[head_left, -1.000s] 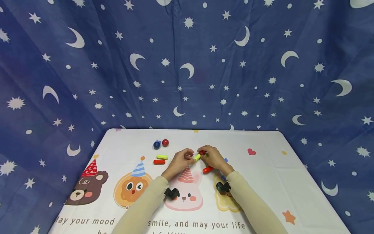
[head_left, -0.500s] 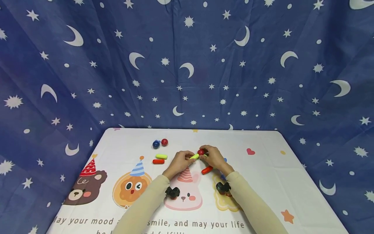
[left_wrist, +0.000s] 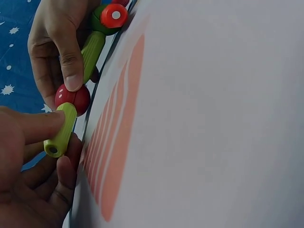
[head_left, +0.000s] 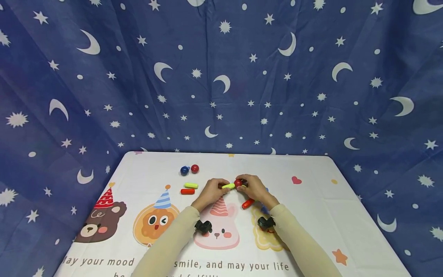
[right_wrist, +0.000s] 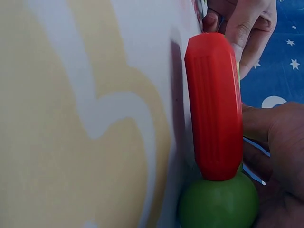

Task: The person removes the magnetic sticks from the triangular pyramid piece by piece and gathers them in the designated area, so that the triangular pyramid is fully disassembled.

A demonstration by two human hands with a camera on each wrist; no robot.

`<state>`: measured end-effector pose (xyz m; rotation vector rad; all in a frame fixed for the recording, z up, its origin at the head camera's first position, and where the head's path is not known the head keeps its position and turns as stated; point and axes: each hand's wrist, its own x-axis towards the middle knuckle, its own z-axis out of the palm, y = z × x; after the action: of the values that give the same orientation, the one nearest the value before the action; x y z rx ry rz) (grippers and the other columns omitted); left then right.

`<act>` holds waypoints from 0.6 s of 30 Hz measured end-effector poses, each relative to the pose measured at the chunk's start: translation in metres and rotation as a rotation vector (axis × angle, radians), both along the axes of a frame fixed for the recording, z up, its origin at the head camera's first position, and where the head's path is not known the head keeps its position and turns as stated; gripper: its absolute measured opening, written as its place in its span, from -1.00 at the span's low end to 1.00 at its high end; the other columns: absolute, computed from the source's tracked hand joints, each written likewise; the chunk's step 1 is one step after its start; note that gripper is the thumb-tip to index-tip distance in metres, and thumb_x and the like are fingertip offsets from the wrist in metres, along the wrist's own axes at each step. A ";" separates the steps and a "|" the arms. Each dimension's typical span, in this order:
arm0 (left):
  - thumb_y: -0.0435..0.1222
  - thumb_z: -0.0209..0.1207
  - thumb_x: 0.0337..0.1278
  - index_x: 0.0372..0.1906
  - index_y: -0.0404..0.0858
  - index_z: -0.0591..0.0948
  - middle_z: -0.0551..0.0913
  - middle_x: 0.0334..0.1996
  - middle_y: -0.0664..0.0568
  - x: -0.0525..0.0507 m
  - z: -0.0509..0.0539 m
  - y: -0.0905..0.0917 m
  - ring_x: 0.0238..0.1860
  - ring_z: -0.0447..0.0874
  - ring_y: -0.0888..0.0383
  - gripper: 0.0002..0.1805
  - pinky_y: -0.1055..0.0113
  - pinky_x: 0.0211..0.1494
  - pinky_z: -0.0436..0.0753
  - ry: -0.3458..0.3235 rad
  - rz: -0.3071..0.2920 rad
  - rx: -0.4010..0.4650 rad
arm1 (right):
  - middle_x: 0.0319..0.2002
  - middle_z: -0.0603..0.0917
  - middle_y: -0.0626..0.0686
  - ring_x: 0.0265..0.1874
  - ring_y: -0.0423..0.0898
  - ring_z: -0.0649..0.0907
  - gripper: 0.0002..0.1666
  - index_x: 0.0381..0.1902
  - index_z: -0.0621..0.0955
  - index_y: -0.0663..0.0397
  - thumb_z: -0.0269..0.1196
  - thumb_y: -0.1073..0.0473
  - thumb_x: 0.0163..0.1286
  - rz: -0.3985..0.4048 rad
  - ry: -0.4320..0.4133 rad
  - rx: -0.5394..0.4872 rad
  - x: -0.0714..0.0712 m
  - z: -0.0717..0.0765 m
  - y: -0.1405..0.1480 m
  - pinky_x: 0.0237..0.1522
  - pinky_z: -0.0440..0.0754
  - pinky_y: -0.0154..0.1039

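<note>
pinching a yellow rod (head_left: 227, 186) over the far part of the desk (head_left: 311, 207), the left hand (head_left: 212, 191) has its thumb on top and its other fingers curled beneath, a narrow grip. the rod's inner end meets a red ball (head_left: 238, 183) between the two hands; its outer end shows a dark hole in the left wrist view. the right hand (head_left: 254, 188) holds that ball, thumb pressed on its surface.

under the right hand, a second yellow rod (left_wrist: 93, 50) runs to a green ball (right_wrist: 219, 202), which bears a red rod (right_wrist: 214, 107). the right thumb covers the spot where the second yellow rod nears the red ball, so whether they are joined cannot be told.

well to the left of both hands lie four more pieces: a blue ball (head_left: 184, 170) beside another red ball (head_left: 195, 169), and, nearer the person, a third yellow rod (head_left: 191, 185) just beside another red rod (head_left: 187, 191).

cream sleeves (head_left: 301, 242) cover the forearms. behind the desk hangs a blue curtain (head_left: 221, 50) with white moons and stars.
</note>
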<state>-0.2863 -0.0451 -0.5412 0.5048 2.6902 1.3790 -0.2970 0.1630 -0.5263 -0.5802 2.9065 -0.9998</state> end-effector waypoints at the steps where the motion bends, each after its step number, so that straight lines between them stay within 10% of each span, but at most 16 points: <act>1: -0.29 0.28 0.22 0.00 -0.27 0.69 0.73 -0.18 -0.04 0.000 0.000 0.000 -0.26 0.56 0.22 -0.73 0.39 -0.18 0.56 0.002 -0.003 -0.005 | -0.05 0.74 0.12 -0.12 0.01 0.72 -0.56 0.08 0.65 0.09 0.41 0.20 0.22 0.006 0.003 -0.001 0.000 0.000 0.000 0.01 0.64 -0.04; 18: -0.28 0.26 0.23 -0.02 -0.16 0.70 0.73 -0.17 0.03 0.007 0.003 -0.004 -0.23 0.55 0.24 -0.77 0.36 -0.12 0.55 -0.011 -0.029 -0.015 | -0.07 0.74 0.09 -0.15 -0.03 0.71 -0.56 0.09 0.64 0.07 0.40 0.19 0.23 -0.026 -0.026 0.026 0.000 -0.002 0.003 0.02 0.63 -0.07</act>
<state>-0.2792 -0.0494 -0.5387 0.5310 2.6714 1.3497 -0.2972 0.1657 -0.5282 -0.5248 2.9072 -0.9630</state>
